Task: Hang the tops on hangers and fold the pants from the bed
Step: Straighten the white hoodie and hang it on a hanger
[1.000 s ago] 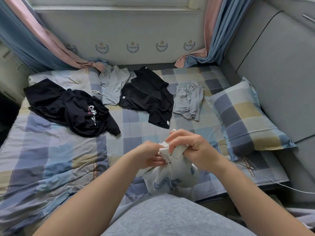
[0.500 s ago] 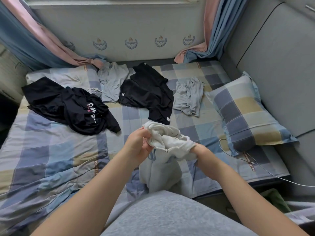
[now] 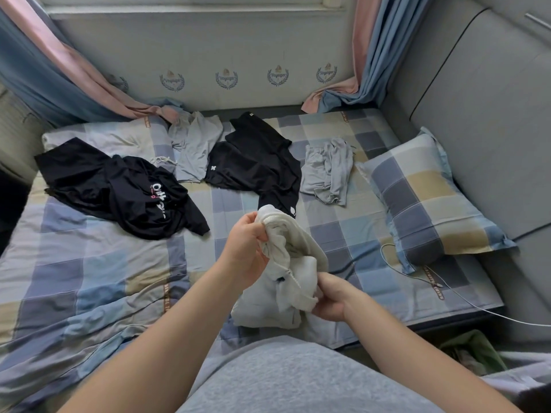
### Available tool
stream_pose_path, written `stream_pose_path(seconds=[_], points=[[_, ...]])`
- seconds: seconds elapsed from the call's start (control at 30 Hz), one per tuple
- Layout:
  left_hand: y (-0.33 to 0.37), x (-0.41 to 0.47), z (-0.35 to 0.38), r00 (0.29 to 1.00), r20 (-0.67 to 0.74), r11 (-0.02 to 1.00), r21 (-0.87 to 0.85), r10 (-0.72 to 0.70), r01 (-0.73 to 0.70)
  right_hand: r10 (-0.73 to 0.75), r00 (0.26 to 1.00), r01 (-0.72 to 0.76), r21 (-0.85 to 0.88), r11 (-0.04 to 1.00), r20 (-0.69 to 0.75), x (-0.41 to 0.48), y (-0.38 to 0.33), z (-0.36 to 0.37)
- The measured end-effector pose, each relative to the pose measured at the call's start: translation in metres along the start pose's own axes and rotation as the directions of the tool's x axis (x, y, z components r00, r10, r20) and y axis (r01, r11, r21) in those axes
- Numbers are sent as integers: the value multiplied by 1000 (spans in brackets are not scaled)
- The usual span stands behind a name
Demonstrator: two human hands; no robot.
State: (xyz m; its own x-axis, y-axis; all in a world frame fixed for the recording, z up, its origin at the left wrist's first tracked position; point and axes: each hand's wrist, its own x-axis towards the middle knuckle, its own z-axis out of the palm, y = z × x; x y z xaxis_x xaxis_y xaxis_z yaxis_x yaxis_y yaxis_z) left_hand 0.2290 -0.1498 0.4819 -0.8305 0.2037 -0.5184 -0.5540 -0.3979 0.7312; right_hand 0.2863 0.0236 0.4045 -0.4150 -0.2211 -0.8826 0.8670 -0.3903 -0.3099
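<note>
Left grip (image 3: 247,248), right grip (image 3: 331,299), white garment (image 3: 301,269) between

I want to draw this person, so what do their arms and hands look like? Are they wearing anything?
Both forearms are bare, with no sleeves showing. The left hand and right hand wear no gloves, and I see no rings, watch or bracelet. The person wears a plain grey top, seen at the bottom of the picture.

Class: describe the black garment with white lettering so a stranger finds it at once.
Look at the checked bed. On its left side lies a crumpled black garment. Unlike the other black garment, mid-bed, with only tiny white marks, it carries large white lettering.
</note>
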Motion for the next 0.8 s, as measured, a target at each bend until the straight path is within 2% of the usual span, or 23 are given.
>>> stream_pose_path(seconds=[0.1,0.17,0.27,0.37,0.47,0.6,0.67,0.73,0.8], points=[[4,7,-7,999,-9,998,-49,-32,31,-124,988,137,148,979,-93,1,-13,4],[4,15,-13,995,-83,998,-16,-55,54,-224,962,259,262,930,-155,-5,-26,1],[-7,28,-24,966,-257,984,175,15,31,-393,904,428,387,817,-169,-21,-44,-2],[-23,33,-32,948,-304,909,415,89,48,-520,844,523,417,744,-131,-43,-53,6],[-28,34,-34,941,-249,774,633,228,-20,-562,823,534,452,715,-84,-58,-57,13],[-28,35,-40,935,-158,604,794,317,-70,-554,824,539,460,705,-116,-66,-62,17],[-27,35,-43,899,-107,495,859,424,-131,-546,827,535,481,694,-132,-65,-63,17],[-26,32,-42,859,-65,471,856,508,-214,-543,826,538,494,683,-148,-64,-64,18],[-24,30,-40,860,-4,500,815,511,-293,-540,824,544,503,671,-171,-62,-66,20]])
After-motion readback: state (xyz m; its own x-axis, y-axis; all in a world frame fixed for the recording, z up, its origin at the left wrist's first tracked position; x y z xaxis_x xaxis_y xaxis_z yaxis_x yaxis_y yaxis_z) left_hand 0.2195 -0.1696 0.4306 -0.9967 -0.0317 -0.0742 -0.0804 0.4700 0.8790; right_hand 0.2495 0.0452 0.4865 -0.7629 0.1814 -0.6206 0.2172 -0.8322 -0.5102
